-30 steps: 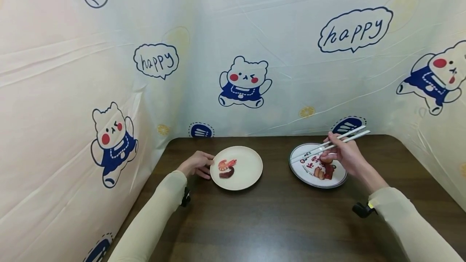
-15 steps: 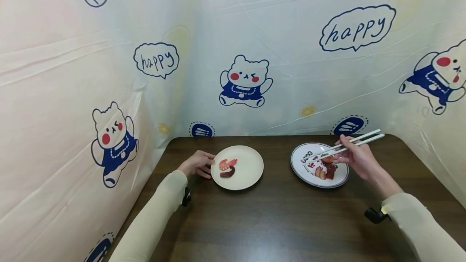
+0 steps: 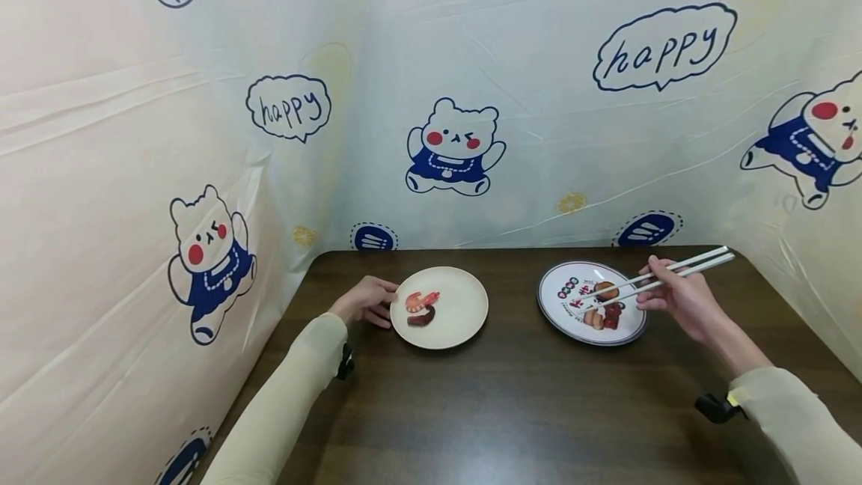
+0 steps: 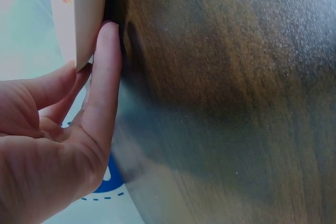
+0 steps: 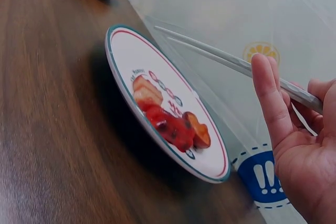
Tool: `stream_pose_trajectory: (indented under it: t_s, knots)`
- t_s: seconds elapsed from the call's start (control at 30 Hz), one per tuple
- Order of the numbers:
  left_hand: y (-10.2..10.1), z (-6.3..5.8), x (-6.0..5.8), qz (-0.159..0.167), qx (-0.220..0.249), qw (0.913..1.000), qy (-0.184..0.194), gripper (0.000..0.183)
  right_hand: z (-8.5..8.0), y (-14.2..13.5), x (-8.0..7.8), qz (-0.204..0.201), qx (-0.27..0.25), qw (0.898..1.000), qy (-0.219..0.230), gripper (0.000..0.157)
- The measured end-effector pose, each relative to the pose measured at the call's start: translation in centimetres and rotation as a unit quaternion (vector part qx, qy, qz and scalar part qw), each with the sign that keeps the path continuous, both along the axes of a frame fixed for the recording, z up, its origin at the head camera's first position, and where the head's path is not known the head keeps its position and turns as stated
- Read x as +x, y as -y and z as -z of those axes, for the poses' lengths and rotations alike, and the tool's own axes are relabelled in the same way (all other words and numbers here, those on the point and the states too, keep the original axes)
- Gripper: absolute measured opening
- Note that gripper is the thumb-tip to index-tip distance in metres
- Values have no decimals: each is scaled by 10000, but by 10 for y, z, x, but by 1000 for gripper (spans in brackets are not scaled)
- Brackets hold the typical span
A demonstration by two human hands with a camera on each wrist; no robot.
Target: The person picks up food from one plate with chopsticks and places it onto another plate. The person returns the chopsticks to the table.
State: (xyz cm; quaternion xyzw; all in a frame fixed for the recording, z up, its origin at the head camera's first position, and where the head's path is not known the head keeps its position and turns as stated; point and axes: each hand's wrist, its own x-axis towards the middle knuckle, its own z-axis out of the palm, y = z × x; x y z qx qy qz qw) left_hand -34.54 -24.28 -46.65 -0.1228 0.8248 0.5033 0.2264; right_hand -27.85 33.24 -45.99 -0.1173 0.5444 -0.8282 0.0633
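My left hand [image 3: 367, 302] holds the left rim of a cream plate [image 3: 461, 313]. In the left wrist view the thumb is at the rim and the fingers [image 4: 107, 56] lie against the underside. A pink shrimp [image 3: 423, 301] and a dark brown curved piece [image 3: 421, 316] lie on this plate. My right hand [image 3: 690, 302] grips a pair of pale chopsticks [image 3: 697, 263], tips slightly apart with nothing between them, over a white printed plate [image 3: 562, 316]. On that plate sit a round brown piece [image 3: 607, 290], a glossy red chunk [image 5: 169, 127] and a tan piece [image 5: 146, 94].
Both plates stand toward the back of a dark wooden table [image 3: 471, 410], with a gap between them. A pale cloth [image 3: 539, 96] printed with bears hangs behind and along the sides. Each wrist wears a small black camera [image 3: 719, 408].
My right hand has moved to the right with the chopsticks, baring more of the printed plate and its round brown piece. The left hand keeps its place at the cream plate.
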Motion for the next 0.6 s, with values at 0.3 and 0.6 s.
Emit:
stream_pose_trajectory:
  t_s: [0.3,0.6]
  knots:
    - [-1,-2,2,74,16,10000,-28,43,6,-9,7,137,243,9996,20,31]
    - [1,-2,1,61,1,10000,-37,42,11,-15,9,202,80,9998,-24,32]
